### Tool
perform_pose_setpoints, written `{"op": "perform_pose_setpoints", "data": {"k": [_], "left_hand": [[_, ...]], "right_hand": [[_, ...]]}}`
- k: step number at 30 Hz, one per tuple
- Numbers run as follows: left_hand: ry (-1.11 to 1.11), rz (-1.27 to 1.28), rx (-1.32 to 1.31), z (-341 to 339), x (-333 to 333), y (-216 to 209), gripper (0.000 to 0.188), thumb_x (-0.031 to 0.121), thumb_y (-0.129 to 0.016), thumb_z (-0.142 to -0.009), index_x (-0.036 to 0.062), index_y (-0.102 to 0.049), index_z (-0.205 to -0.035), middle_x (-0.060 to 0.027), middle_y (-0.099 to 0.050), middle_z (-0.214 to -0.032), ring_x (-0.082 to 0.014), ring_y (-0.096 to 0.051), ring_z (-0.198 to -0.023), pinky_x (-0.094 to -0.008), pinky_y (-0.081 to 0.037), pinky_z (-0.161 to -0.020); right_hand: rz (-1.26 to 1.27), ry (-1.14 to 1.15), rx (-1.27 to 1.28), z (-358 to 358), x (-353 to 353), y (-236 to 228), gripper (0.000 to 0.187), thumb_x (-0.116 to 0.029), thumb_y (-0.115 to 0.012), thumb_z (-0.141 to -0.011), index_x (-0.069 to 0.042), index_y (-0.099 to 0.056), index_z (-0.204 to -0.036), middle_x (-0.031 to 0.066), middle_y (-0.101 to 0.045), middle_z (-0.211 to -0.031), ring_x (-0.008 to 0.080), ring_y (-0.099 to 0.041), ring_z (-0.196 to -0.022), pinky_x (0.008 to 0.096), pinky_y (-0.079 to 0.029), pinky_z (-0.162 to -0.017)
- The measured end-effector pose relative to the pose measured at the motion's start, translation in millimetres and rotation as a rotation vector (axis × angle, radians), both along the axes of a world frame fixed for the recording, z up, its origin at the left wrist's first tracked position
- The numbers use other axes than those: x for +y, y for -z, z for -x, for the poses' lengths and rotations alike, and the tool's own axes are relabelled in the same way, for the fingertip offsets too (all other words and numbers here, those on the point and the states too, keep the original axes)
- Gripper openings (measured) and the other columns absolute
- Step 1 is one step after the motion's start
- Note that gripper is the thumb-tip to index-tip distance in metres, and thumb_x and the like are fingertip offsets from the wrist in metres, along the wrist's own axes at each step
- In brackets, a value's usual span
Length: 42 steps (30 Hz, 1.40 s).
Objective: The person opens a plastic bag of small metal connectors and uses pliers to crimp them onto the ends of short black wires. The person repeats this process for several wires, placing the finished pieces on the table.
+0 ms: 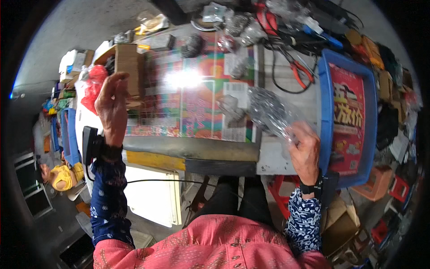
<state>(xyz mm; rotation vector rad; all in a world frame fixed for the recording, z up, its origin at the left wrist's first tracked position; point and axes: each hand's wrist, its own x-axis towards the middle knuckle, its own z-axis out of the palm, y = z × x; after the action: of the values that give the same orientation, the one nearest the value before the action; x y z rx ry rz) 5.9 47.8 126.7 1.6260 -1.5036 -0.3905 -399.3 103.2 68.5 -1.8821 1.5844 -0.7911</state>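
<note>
My right hand (pixel 305 150) is closed on one end of a clear plastic bag (pixel 273 110). The bag slants over the right edge of a colourful printed sheet on the worktable, and what looks like dark contents shows through it. Just left of it lies another small clear bag (pixel 231 107). My left hand (pixel 112 107) is raised beside an open cardboard box (pixel 129 62), its fingers loosely bent and slightly blurred, with nothing visible in them. A red plastic bag (pixel 95 87) sits to the left of that hand.
A blue tray (pixel 326 121) with a red printed sheet inside stands at the right. Red-handled pliers (pixel 301 74) and a black cable lie beyond the bag. Several small bags line the far edge, near a dark wrapped bundle (pixel 192 45). A yellow-clad person (pixel 65 177) is far left.
</note>
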Motion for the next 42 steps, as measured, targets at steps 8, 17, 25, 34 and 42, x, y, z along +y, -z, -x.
{"op": "perform_pose_setpoints", "data": {"k": [8,17,25,34,42], "left_hand": [[0.224,-0.522,0.821,151.5,73.8,17.3,0.02,0.014,-0.06,-0.095,0.0017,-0.064,-0.11,0.0046,-0.055,-0.074,-0.0009,-0.041,-0.057,-0.0165,-0.032,-0.049],[0.285,-0.681,1.147,221.6,97.6,12.3,0.017,0.013,-0.061,-0.093,0.001,-0.061,-0.106,-0.0044,-0.064,-0.086,-0.0047,-0.047,-0.059,-0.0166,-0.034,-0.05],[0.283,-0.697,1.224,228.2,108.8,17.6,0.016,0.011,-0.06,-0.094,-0.0005,-0.062,-0.105,-0.0023,-0.063,-0.081,-0.004,-0.048,-0.059,-0.0174,-0.039,-0.053],[0.137,-0.717,1.147,206.3,120.0,40.1,0.014,0.013,-0.061,-0.093,0.0022,-0.062,-0.102,-0.0019,-0.061,-0.078,-0.0037,-0.043,-0.055,-0.0175,-0.031,-0.047],[0.005,-0.569,1.046,172.3,112.2,65.9,0.018,0.013,-0.064,-0.091,0.0011,-0.061,-0.105,0.0032,-0.055,-0.075,-0.0014,-0.038,-0.055,-0.0174,-0.028,-0.046]], "right_hand": [[-0.266,0.117,-0.616,15.9,16.7,-24.9,0.013,0.001,-0.068,-0.081,0.003,-0.065,-0.094,0.0026,-0.063,-0.085,0.0083,-0.059,-0.068,0.0211,-0.046,-0.061],[-0.335,0.162,-0.897,7.5,21.1,-35.1,0.023,0.003,-0.064,-0.083,0.004,-0.064,-0.107,0.0046,-0.064,-0.085,0.008,-0.061,-0.065,0.019,-0.045,-0.054],[-0.251,0.189,-0.682,21.4,23.8,-16.3,0.023,0.003,-0.063,-0.085,0.002,-0.065,-0.108,0.0025,-0.064,-0.088,0.0059,-0.059,-0.067,0.0186,-0.046,-0.056],[0.079,0.049,-0.028,17.8,18.0,-7.2,0.022,0.003,-0.067,-0.077,-0.001,-0.065,-0.098,0.012,-0.063,-0.087,0.0271,-0.064,-0.072,0.0338,-0.05,-0.061],[0.329,0.046,0.015,-5.8,10.7,-43.2,0.019,0.003,-0.067,-0.078,0.0,-0.065,-0.097,0.0128,-0.064,-0.085,0.0289,-0.064,-0.072,0.0347,-0.051,-0.061]]}}
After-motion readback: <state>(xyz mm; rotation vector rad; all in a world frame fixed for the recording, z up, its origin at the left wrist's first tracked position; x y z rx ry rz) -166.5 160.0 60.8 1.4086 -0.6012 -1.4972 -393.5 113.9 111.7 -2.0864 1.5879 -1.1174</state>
